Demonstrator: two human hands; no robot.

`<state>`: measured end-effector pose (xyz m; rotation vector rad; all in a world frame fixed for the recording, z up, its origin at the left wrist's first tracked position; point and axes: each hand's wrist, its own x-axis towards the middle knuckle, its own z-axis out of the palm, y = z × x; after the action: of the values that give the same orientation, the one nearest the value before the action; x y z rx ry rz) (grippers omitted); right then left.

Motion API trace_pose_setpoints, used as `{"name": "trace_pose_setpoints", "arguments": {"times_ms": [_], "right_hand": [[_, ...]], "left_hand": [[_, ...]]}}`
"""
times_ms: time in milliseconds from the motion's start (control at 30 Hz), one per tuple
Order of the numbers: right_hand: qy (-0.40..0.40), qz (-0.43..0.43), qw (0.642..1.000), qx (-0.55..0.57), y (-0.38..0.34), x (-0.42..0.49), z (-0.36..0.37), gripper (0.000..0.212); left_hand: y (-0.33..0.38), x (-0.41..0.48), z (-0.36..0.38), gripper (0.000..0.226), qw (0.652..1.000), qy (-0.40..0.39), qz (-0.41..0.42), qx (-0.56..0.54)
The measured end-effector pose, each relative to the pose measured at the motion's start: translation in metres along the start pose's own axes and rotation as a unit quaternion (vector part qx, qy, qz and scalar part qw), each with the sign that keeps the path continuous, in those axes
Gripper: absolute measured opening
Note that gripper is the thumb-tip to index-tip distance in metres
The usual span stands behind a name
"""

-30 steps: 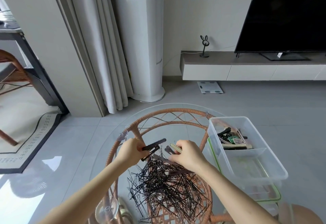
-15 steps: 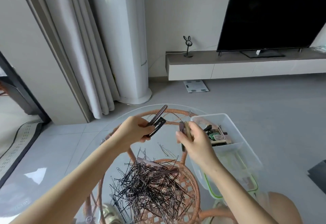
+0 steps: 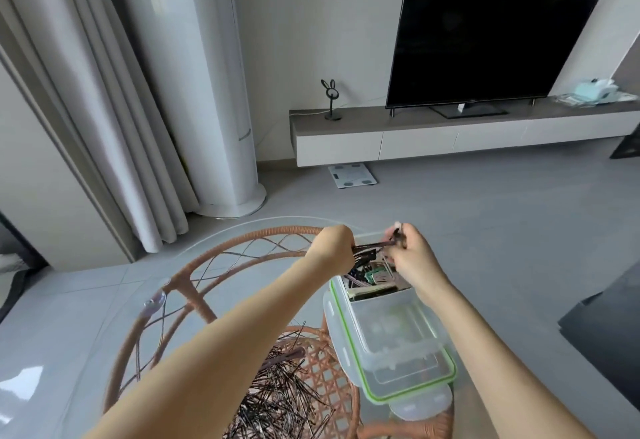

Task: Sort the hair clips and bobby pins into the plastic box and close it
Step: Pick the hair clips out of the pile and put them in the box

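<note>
Both hands meet above the far compartment of the plastic box [image 3: 408, 331]: your left hand [image 3: 334, 248] curls round dark hair clips [image 3: 367, 249], and your right hand [image 3: 412, 258] pinches another. Other clips [image 3: 377, 277] lie just beneath both hands. The bobby pins [image 3: 284, 400] lie heaped beside your left forearm.

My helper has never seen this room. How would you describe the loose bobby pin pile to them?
Find the round glass table over the rattan frame. At its near edge, left of the clear plastic box, lies the pile of bobby pins: a loose tangle of thin black wires, unlike the broader hair clips in the box.
</note>
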<state>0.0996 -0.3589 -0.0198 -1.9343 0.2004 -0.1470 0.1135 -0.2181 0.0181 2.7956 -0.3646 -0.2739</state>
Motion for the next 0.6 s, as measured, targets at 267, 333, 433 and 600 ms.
{"name": "trace_pose_setpoints", "arguments": {"times_ms": [267, 333, 433, 600], "right_hand": [[-0.098, -0.051, 0.964, -0.242, -0.016, -0.015, -0.007, 0.052], [-0.038, -0.097, 0.953, -0.283, -0.026, -0.023, -0.006, 0.045], [-0.03, -0.177, 0.956, -0.232, -0.044, -0.046, 0.009, 0.024], [-0.294, -0.198, 0.876, -0.329, -0.037, -0.094, 0.073, 0.023]], "left_hand": [[-0.03, -0.025, -0.03, 0.037, 0.994, -0.009, 0.046, -0.104], [-0.049, -0.034, -0.035, 0.035, 0.991, 0.009, 0.022, -0.128], [-0.084, -0.051, -0.037, 0.024, 0.996, 0.001, -0.002, -0.088], [-0.138, -0.089, -0.014, 0.022, 0.995, -0.092, -0.039, 0.0]]}}
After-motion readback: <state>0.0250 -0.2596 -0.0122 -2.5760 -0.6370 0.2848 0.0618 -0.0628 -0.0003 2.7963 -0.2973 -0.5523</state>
